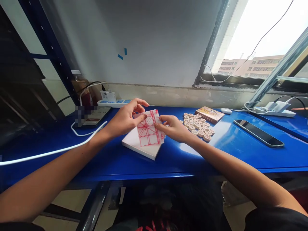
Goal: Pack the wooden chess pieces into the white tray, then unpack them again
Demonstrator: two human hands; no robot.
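A folded sheet printed with red grid lines (148, 131) is held between both my hands above a white box tray (134, 143) on the blue table (183, 157). My left hand (126, 118) pinches the sheet's top left corner, with its other fingers spread. My right hand (173, 127) grips the sheet's right edge with curled fingers. Just right of my right hand lie several round wooden game discs (197, 125) in a flat cluster.
A brown box lid (209, 114) lies behind the discs. A dark phone (258, 132) rests on the right. Another phone (95, 116) and a white cable (60, 150) are at left, a power strip (114, 102) at the wall and a charger strip (276, 109) under the window.
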